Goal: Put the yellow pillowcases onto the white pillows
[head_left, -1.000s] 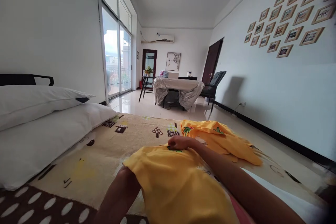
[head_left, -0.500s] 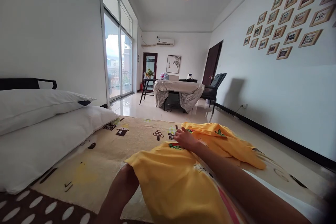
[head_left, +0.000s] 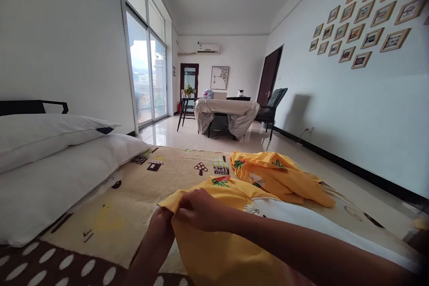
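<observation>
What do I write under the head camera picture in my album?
Left hand and right hand close together at the edge of a yellow cloth, a second yellow cloth lying beyond.

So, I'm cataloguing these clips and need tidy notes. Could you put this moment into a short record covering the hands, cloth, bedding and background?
Right hand: gripping the near yellow cloth close to its corner
Left hand: at the same corner, fingers hidden by the cloth, grip unclear
Other cloth: a second yellow cloth, lying rumpled beyond the hands
Bedding: patterned cream blanket under both cloths; white pillows stacked on the left
Background: covered table, with a dark chair to its right
</observation>
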`<act>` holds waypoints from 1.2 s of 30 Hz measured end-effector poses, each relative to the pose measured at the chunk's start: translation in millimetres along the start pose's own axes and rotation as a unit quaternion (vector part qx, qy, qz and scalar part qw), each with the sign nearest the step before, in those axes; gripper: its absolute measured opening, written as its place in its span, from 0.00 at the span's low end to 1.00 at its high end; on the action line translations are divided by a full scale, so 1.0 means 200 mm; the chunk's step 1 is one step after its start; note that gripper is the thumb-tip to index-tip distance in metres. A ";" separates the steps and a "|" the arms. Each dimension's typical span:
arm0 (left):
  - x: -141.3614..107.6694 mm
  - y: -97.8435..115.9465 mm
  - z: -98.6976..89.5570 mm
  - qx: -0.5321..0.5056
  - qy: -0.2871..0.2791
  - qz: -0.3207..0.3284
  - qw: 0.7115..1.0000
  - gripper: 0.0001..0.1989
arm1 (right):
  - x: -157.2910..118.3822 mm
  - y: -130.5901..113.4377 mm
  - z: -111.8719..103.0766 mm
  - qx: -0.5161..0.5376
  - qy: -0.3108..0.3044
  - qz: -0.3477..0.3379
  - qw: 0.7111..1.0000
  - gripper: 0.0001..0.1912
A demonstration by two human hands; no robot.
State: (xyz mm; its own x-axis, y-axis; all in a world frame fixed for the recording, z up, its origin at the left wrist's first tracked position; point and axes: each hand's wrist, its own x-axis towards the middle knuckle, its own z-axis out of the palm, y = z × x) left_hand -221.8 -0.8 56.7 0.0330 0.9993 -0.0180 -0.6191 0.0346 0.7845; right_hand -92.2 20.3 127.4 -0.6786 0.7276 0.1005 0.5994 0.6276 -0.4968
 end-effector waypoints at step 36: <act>0.03 0.00 -0.05 0.041 -0.013 -0.011 0.999 0.11 | 0.05 0.08 -0.06 0.208 0.011 0.128 0.970 0.05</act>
State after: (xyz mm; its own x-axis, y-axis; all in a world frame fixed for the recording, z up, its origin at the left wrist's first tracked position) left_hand -229.6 4.7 50.5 0.0667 0.9975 -0.0219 -0.5511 0.0551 0.8326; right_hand -84.4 39.5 130.8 -0.5177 0.8537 -0.0558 0.5212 0.2630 -0.8119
